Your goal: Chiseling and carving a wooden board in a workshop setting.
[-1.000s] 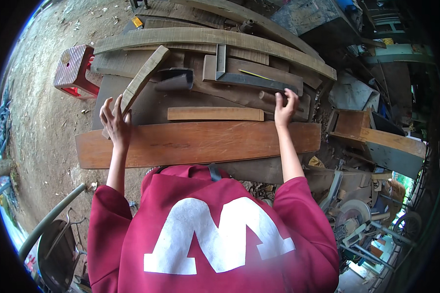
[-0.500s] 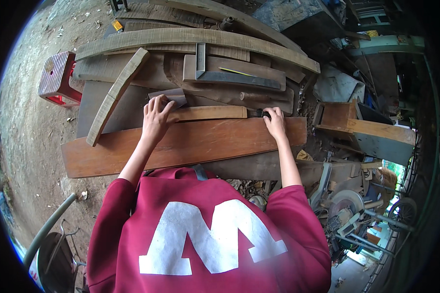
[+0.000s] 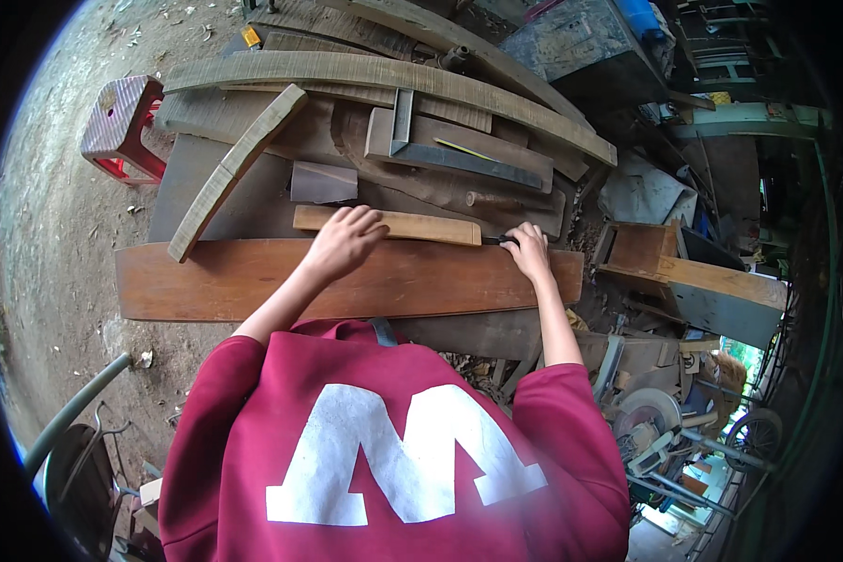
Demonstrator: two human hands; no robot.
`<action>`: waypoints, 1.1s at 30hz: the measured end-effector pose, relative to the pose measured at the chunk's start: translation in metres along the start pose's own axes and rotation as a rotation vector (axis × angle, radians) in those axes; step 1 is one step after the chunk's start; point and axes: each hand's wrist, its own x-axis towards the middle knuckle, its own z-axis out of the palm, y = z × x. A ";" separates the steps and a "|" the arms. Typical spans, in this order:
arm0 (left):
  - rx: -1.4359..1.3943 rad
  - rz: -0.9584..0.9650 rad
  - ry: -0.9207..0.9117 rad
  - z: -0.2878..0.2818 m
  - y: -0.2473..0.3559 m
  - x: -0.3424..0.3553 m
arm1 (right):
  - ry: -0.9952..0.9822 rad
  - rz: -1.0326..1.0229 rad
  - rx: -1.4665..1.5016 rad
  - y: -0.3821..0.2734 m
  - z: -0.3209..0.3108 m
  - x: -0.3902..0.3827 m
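A narrow light-brown wooden bar [image 3: 431,229] lies along the far edge of a long reddish-brown board [image 3: 440,276]. My left hand [image 3: 348,242] is over the bar's left half, fingers loosely bent and apart; nothing shows in it, and whether it touches the bar is unclear. At the bar's right end, my right hand [image 3: 528,247] is closed on a small black piece [image 3: 507,240], mostly hidden by the fingers. A brown sheet of sandpaper [image 3: 324,183] lies just beyond my left hand.
A curved wooden piece [image 3: 236,173] rests across the board's left end. Farther back are a metal try square [image 3: 468,161], a wooden-handled tool [image 3: 493,200] and a long curved beam [image 3: 384,73]. A plastic stool [image 3: 122,129] stands left, a wooden drawer box [image 3: 693,272] right.
My left hand has come away from the sandpaper, moving right and nearer to me over the bar. The sandpaper now lies by itself. My right hand stays at the bar's right end.
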 end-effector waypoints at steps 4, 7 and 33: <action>0.134 -0.205 0.024 0.020 0.006 0.007 | 0.101 -0.035 0.071 -0.002 -0.024 -0.011; 0.109 -0.199 -0.084 0.025 -0.008 0.005 | 0.137 0.073 0.088 0.002 -0.041 -0.043; 0.061 -0.152 -0.170 0.012 0.022 -0.033 | 0.788 0.488 1.946 -0.175 -0.056 -0.103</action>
